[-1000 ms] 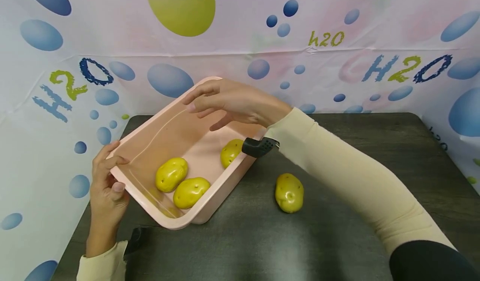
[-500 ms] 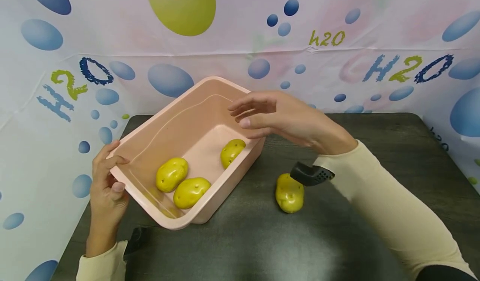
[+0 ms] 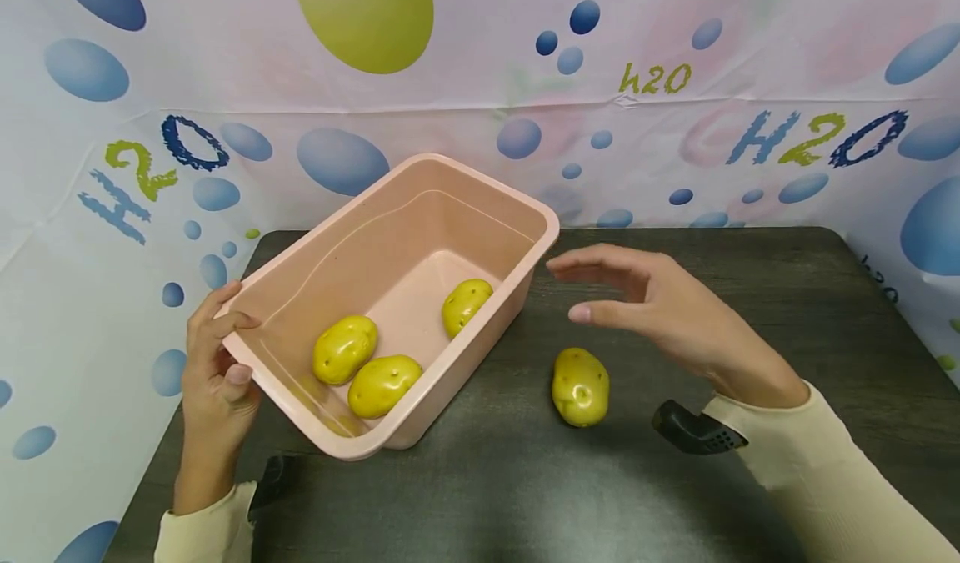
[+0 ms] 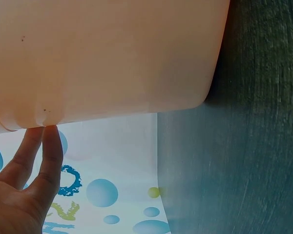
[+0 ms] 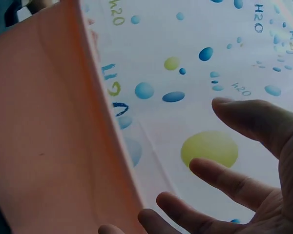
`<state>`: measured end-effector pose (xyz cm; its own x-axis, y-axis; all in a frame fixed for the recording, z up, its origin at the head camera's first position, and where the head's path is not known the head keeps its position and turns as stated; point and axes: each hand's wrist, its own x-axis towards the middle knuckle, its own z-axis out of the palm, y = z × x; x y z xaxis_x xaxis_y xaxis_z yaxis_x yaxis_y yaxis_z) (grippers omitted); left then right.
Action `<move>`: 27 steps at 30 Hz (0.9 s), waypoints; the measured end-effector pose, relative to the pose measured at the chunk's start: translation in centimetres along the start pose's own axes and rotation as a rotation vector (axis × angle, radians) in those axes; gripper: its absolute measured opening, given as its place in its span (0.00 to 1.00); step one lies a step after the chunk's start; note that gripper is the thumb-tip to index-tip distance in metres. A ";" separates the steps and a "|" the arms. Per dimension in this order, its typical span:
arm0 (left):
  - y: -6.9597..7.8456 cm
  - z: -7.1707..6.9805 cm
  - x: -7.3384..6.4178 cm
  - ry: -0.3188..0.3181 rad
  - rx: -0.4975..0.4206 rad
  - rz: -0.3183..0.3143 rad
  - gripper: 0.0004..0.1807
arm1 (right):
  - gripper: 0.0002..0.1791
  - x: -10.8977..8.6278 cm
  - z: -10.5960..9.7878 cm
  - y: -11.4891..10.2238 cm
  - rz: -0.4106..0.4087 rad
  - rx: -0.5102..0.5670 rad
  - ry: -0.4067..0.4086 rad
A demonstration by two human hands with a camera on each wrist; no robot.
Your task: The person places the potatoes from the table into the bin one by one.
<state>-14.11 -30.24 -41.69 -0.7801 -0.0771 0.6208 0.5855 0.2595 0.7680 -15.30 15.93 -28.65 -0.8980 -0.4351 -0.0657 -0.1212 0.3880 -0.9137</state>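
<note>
My left hand [image 3: 221,363] grips the left corner of a pink plastic tub [image 3: 480,363], thumb over the rim. The tub is tilted with its opening toward me. Inside lie three yellow potatoes: one potato [image 3: 345,349] and another potato [image 3: 385,386] at the near end, and a third potato [image 3: 465,306] by the right wall, partly hidden by the rim. Right of the tub, my right hand [image 3: 660,313] is held in the air with fingers apart and nothing in them. A fourth yellow potato [image 3: 581,386] rests on the table, below and left of that hand.
The dark wood-grain table [image 3: 510,496] runs back to a printed backdrop [image 3: 480,71] with bubbles and H2O lettering. A black wrist camera [image 3: 697,429] sticks out from the right sleeve [image 3: 825,471].
My right hand has moved from above the tub to the right and down, out past its rim. The tub, the potatoes and my left hand have stayed in place.
</note>
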 end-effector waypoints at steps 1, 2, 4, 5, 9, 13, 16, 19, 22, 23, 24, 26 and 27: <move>0.0 0.0 0.0 0.000 -0.004 -0.001 0.39 | 0.24 -0.4 0.1 0.5 0.001 -0.022 0.013; 0.1 0.0 0.0 -0.001 -0.004 -0.002 0.39 | 0.25 -0.8 0.3 1.0 0.001 -0.033 0.024; 0.1 0.0 0.0 -0.002 -0.006 -0.004 0.40 | 0.25 -1.6 0.8 2.1 0.004 -0.054 0.045; 0.1 -0.1 0.0 -0.002 -0.008 -0.003 0.40 | 0.25 -1.9 1.0 2.6 0.004 -0.059 0.056; 0.1 -0.1 0.1 -0.003 -0.009 -0.004 0.40 | 0.27 -2.9 1.9 4.7 0.004 -0.034 0.088; 0.1 -0.1 0.0 -0.003 -0.012 -0.007 0.39 | 0.27 -3.6 2.8 6.4 0.008 -0.026 0.131; 0.0 -0.1 0.0 -0.004 -0.009 -0.003 0.39 | 0.28 -3.9 3.6 7.5 0.023 -0.055 0.181; -0.1 -0.1 0.0 -0.007 -0.005 0.005 0.39 | 0.29 -4.2 4.6 8.5 0.031 -0.072 0.239; -0.1 -0.1 0.0 -0.005 -0.012 0.010 0.39 | 0.30 -4.4 5.7 9.6 0.019 -0.069 0.287; -0.1 -0.1 0.0 -0.004 -0.015 0.012 0.39 | 0.30 -4.4 6.1 9.9 0.013 -0.066 0.302; -0.1 -0.1 0.0 -0.002 -0.019 0.013 0.39 | 0.30 -4.4 6.5 10.2 0.007 -0.066 0.318; -0.2 -0.1 0.0 0.000 -0.025 0.012 0.39 | 0.31 -4.4 7.4 10.8 0.000 -0.064 0.353; -0.2 -0.1 0.0 0.002 -0.025 0.010 0.39 | 0.32 -4.4 7.7 11.1 -0.002 -0.063 0.370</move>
<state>-14.21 -30.43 -41.79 -0.7739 -0.0767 0.6286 0.5985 0.2361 0.7656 -9.45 15.87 -41.62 -0.9884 -0.1174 0.0965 -0.1389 0.4414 -0.8865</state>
